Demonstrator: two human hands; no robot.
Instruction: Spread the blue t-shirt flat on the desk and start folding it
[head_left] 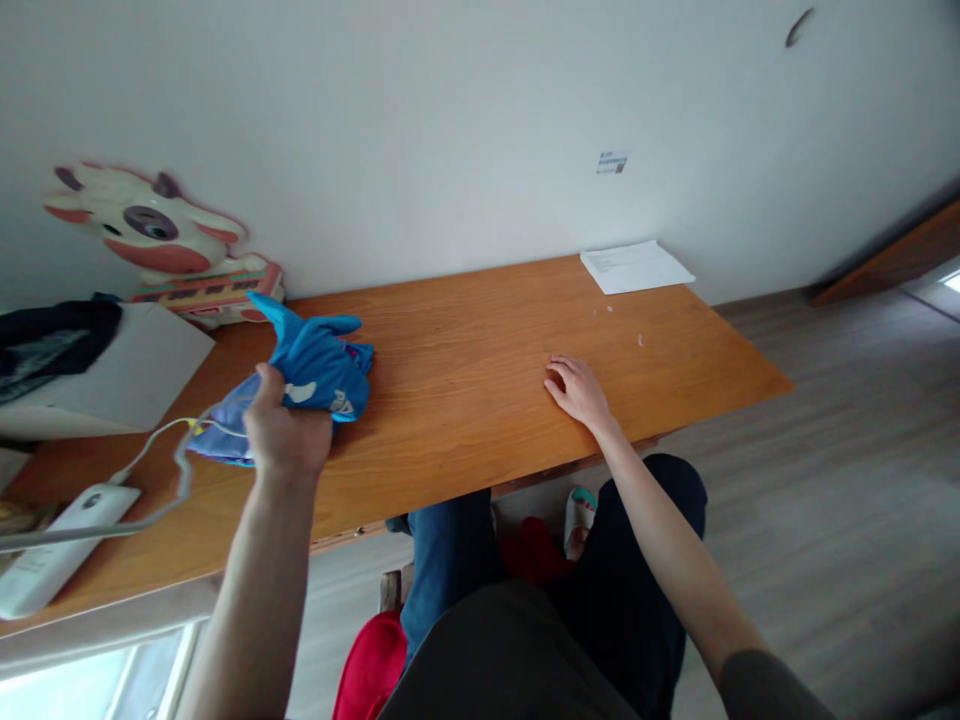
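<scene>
My left hand (289, 430) is closed on a blue cloth bundle (319, 365) at the left of the desk, its thumb on top and its fingers hidden underneath. The cloth has a white print, and a loose blue flap sticks up from it. A lavender piece of cloth (227, 430) lies beside my wrist, with a white cable running over it. On the wooden desk (450, 400), near the front edge, my right hand (581, 390) rests with its fingers loosely bent and apart, holding nothing.
At the left are a cow-faced toy keyboard (169, 235), a white box (150, 360) with dark cloth (60, 335) on it, and a white power strip (67, 550) with cables. White papers (637, 267) lie at the back right. A red seat (373, 665) is below.
</scene>
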